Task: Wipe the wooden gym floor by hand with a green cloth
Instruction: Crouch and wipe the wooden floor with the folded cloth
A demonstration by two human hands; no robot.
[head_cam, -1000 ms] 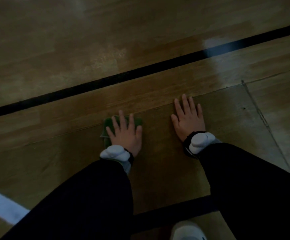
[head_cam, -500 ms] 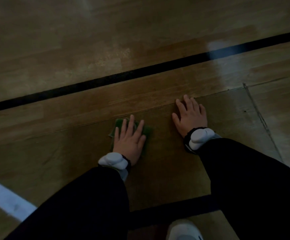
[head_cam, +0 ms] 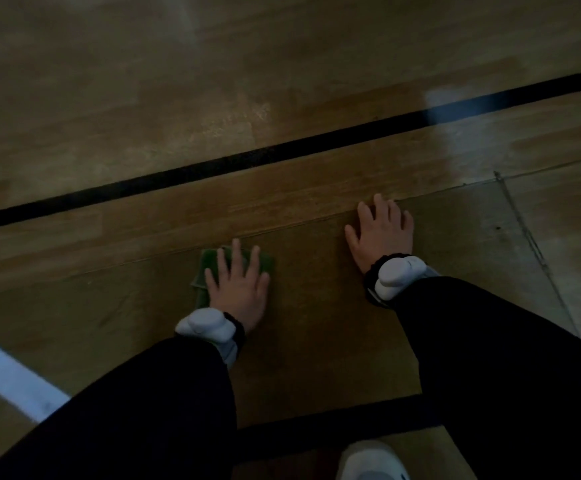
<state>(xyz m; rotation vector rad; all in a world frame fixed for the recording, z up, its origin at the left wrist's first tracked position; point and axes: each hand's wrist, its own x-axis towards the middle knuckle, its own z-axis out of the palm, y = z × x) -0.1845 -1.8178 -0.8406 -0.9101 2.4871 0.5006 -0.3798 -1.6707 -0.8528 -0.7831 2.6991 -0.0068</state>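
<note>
On wooden gym floor [head_cam: 299, 199], near black line [head_cam: 213, 166]: green cloth [head_cam: 209, 261] under left hand [head_cam: 239, 285], fingers flat, pressing. Right hand [head_cam: 381, 233] flat, bracing. Advice: even pressure, overlapping strokes.

Glossy wooden floor [head_cam: 282, 81], soft green cloth [head_cam: 209, 261], matt black sleeves [head_cam: 164, 410]

The green cloth [head_cam: 235, 268] is small, dark green and looks folded flat. It lies on the wooden gym floor [head_cam: 299, 299], near the middle, and a hand covers most of it. The floor is brown, smooth and a bit shiny, with a long black line [head_cam: 282, 152] painted across it.
</note>
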